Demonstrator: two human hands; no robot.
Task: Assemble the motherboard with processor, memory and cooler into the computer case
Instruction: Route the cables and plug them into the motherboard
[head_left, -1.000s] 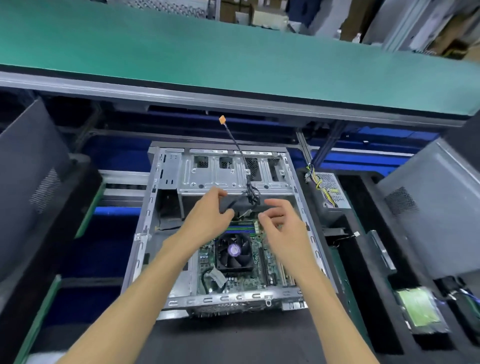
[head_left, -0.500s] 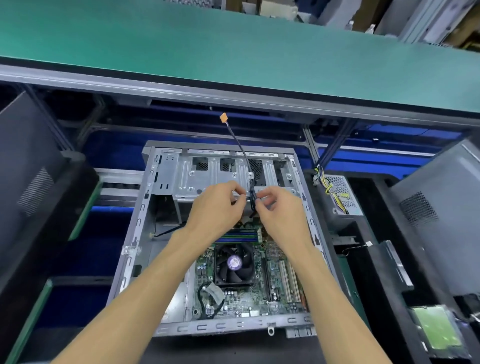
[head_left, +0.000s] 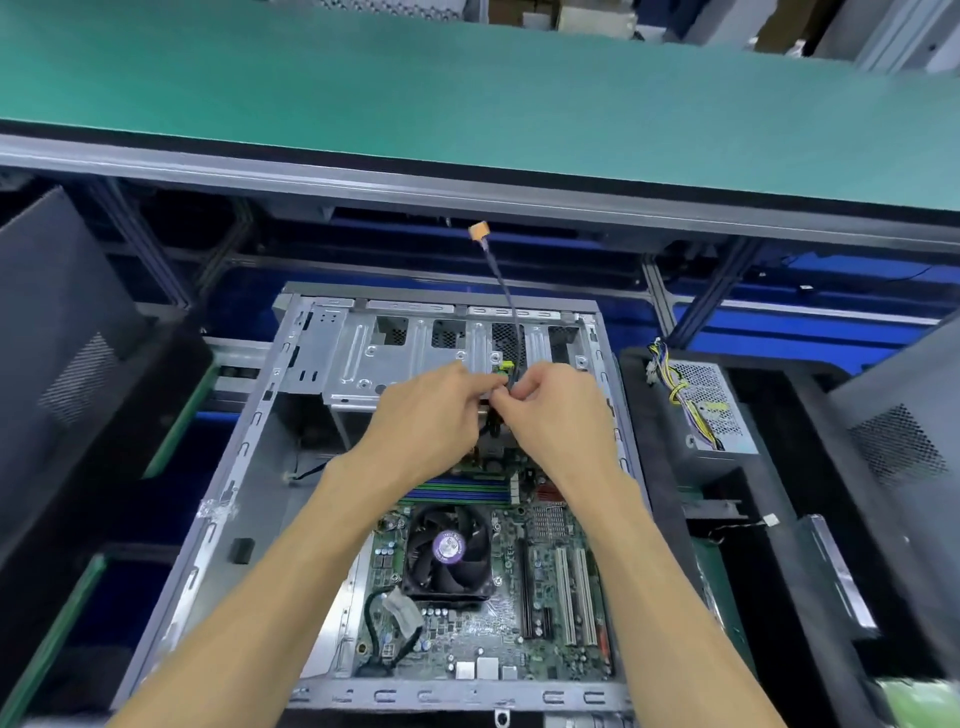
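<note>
Down inside the open computer case (head_left: 249, 467) the motherboard (head_left: 493, 623) already sits flat, cooler (head_left: 448, 552) fan facing up and memory (head_left: 462, 491) sticks just beyond it. Both hands meet right past the memory, near the drive cage (head_left: 395, 358): left hand (head_left: 431, 415) and right hand (head_left: 550, 410) are pinched together on a dark cable (head_left: 506, 306), touching fingertip to fingertip. That cable runs away from the person, its orange connector (head_left: 478, 230) sticking up past the case's far edge. Neither hand looks nearer. Forearms angle inward, wrists raised. I'd guess the next bit is plugging it into the board.
</note>
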